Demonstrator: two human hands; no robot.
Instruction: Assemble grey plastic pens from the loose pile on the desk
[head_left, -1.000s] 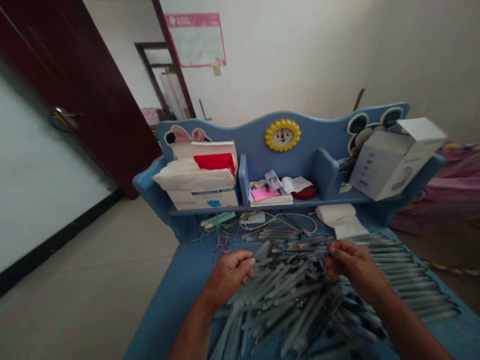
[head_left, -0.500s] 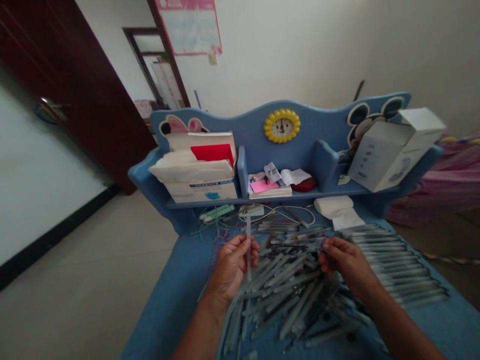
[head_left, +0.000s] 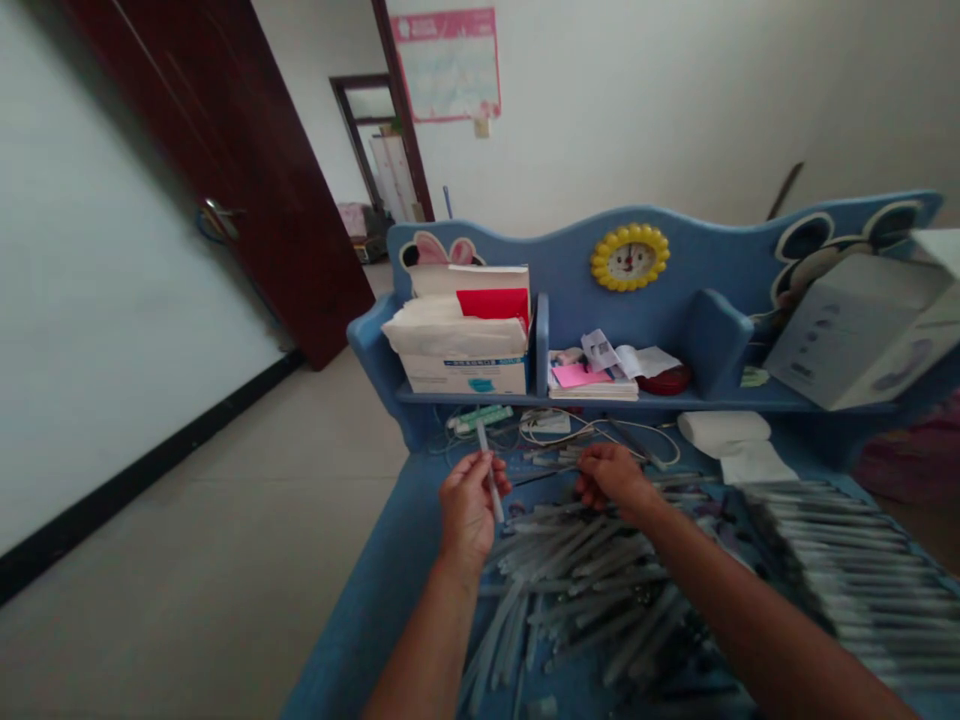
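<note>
A heap of several grey pen tubes [head_left: 592, 590] lies on the blue desk [head_left: 390, 590] in front of me. My left hand [head_left: 466, 500] is closed on one grey pen tube [head_left: 487, 470], held upright above the heap's left edge. My right hand [head_left: 613, 478] reaches across to the heap's far side, fingers curled around a thin dark rod [head_left: 544, 477] that points left toward my left hand. A neat row of grey tubes [head_left: 840, 560] lies at the right.
The desk's shelf holds a box with papers and a red folder [head_left: 465, 335], notebooks [head_left: 589, 378], a yellow clock [head_left: 630, 258] and a white carton [head_left: 862, 335]. Cables [head_left: 555, 428] and a white roll [head_left: 724, 432] lie beneath. A dark door [head_left: 247, 170] stands at the left.
The view has shifted left. My left hand picked one tube out of the heap and raised it. My right hand moved left to the heap's far side and closed on a thin rod.
</note>
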